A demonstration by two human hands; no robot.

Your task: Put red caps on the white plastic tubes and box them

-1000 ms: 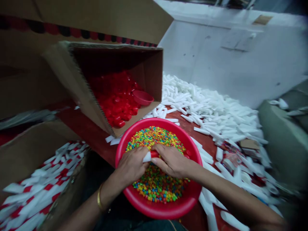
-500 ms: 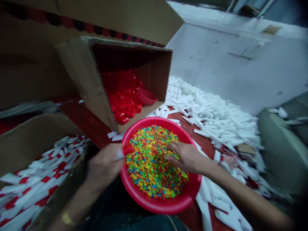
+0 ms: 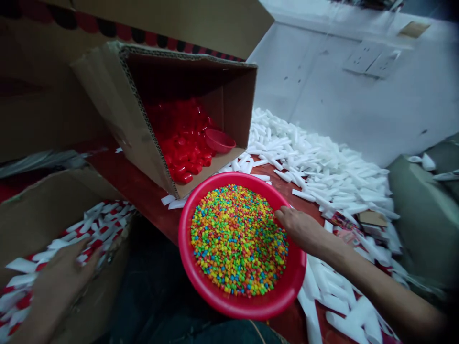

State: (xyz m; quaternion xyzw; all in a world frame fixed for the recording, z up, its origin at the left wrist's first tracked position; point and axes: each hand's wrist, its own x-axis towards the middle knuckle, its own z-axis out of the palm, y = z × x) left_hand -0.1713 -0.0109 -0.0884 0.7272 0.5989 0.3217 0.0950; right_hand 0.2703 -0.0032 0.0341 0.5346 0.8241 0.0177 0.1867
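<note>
A round red plastic basin (image 3: pixel 186 243) sits in front of me, heaped with tiny multicoloured beads (image 3: pixel 238 241). The fingertips of my right hand (image 3: pixel 301 229) rest at the basin's right rim, with nothing in them. My left hand (image 3: pixel 60 282), slightly blurred, is spread open over a cardboard box of white tubes with red caps (image 3: pixel 96 229). A tilted carton holds many loose red caps (image 3: pixel 182 143) and a small red scoop-like bowl (image 3: pixel 219 141).
The tilted carton (image 3: pixel 122 114) leans on a red tabletop (image 3: pixel 132 186). Many loose white tubes (image 3: pixel 315 172) lie heaped to the right, against a white wall (image 3: pixel 358 95) with switch plates. A grey-green sack (image 3: pixel 423 220) stands at the right.
My left hand has moved away from the basin to over the box, and the red-capped tube it held is no longer visible. My right hand has moved from the beads to the rim.
</note>
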